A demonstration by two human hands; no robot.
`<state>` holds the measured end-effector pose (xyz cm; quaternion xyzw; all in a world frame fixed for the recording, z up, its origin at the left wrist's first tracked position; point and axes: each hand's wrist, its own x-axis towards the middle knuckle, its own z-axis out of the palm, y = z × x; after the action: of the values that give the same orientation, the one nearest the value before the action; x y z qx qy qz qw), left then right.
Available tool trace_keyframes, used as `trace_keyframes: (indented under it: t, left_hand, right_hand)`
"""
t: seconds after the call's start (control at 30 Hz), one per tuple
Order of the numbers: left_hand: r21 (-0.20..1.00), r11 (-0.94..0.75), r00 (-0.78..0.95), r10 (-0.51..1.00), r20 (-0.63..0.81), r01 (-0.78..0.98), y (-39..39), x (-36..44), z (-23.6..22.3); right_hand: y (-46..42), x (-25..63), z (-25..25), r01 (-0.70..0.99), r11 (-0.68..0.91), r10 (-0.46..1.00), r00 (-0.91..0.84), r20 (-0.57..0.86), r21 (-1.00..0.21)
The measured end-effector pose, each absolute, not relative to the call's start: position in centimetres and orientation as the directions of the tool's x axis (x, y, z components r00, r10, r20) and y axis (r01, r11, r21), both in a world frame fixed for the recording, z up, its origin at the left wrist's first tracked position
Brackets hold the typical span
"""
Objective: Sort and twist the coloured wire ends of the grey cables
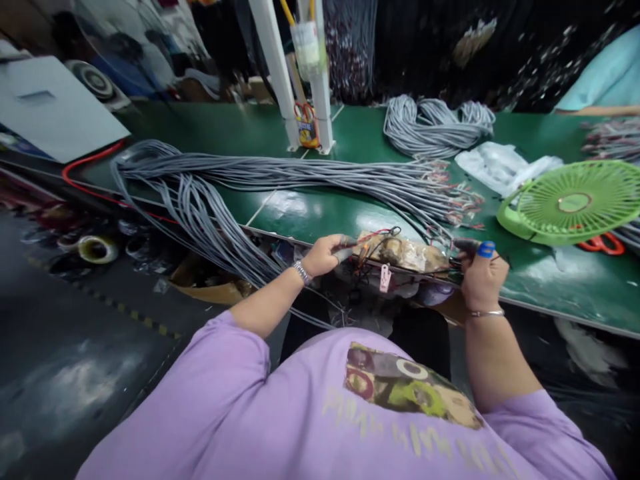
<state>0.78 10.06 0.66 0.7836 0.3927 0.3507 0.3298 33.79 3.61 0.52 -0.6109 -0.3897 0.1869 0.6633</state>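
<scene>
My left hand (pixel 323 257), with dark covers on its fingertips, is closed in a pinch at the table's front edge. A thin red-and-black wire (pixel 377 233) runs from its fingertips. My right hand (pixel 484 273) is closed too, with blue tape round one finger; what it grips is too blurred to make out. Between the hands, a brown block wrapped in clear tape (pixel 413 255) lies along the edge, with a pink clip (pixel 385 278) hanging below it. Just behind, a long bundle of grey cables (pixel 300 172) ends in stripped, coloured wires (pixel 457 200) near my right hand.
A green fan (pixel 573 202) and red-handled scissors (pixel 603 241) lie on the right. Behind are a plastic bag (pixel 495 167) and coiled grey cables (pixel 437 127). A white post (pixel 324 87) stands on the green table (pixel 230 123). Someone's blue-green sleeve (pixel 607 77) shows at far right.
</scene>
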Motion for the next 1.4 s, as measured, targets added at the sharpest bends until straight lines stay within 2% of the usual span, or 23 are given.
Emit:
trace_keyframes:
  t: [0.1, 0.2, 0.27, 0.33, 0.47, 0.63, 0.73, 0.9, 0.97, 1.13, 1.4]
  left_hand:
    - [0.592, -0.526, 0.450, 0.846, 0.288, 0.610, 15.0, 1.8, 2.3]
    - [0.313, -0.509, 0.460, 0.860, 0.219, 0.802, 20.0, 2.9, 3.6]
    - [0.180, -0.448, 0.410, 0.887, 0.212, 0.876, 23.0, 3.5, 4.1]
    - [0.092, -0.382, 0.357, 0.910, 0.208, 0.920, 25.5, 3.7, 4.6]
    - [0.013, -0.319, 0.315, 0.940, 0.130, 0.948, 28.5, 3.4, 5.5]
    - [-0.167, -0.423, 0.423, 0.905, -0.037, 0.890, 29.3, 2.1, 6.9]
    - [-0.186, -0.524, 0.511, 0.851, -0.116, 0.831, 28.3, 0.6, 7.3]
    - [-0.015, -0.594, 0.590, 0.802, -0.095, 0.804, 23.6, -3.5, 6.5]
    - [-0.006, -0.629, 0.625, 0.773, -0.110, 0.777, 21.6, -4.9, 6.2]
    - [-0.054, -0.694, 0.688, 0.720, -0.094, 0.718, 18.9, -4.4, 6.6]
    - [-0.130, -0.664, 0.647, 0.747, -0.152, 0.737, 18.2, 5.5, 7.1]
  right_hand:
    - [4.7, 34.7, 0.1, 0.059, 0.266, 0.736, 0.633, 0.242, -0.962]
    - [4.8, 34.7, -0.2, 0.042, 0.292, 0.721, 0.647, 0.249, -0.956]
    - [4.6, 34.6, -0.3, 0.046, 0.293, 0.715, 0.652, 0.251, -0.955]
    - [4.5, 34.6, -0.2, 0.030, 0.296, 0.720, 0.649, 0.244, -0.955]
    - [4.6, 34.8, -0.1, -0.027, 0.297, 0.734, 0.646, 0.210, -0.955]
    - [4.8, 34.9, -0.3, -0.059, 0.290, 0.764, 0.615, 0.194, -0.955]
    - [4.8, 34.9, -0.5, -0.052, 0.280, 0.767, 0.613, 0.191, -0.959]
    - [4.9, 35.1, -0.9, -0.022, 0.273, 0.783, 0.586, 0.209, -0.962]
    - [5.0, 35.3, -1.1, -0.003, 0.267, 0.783, 0.584, 0.215, -0.964]
    - [5.4, 35.6, -1.8, 0.092, 0.256, 0.763, 0.592, 0.259, -0.962]
    - [5.2, 35.8, -2.0, 0.123, 0.257, 0.757, 0.591, 0.279, -0.959]
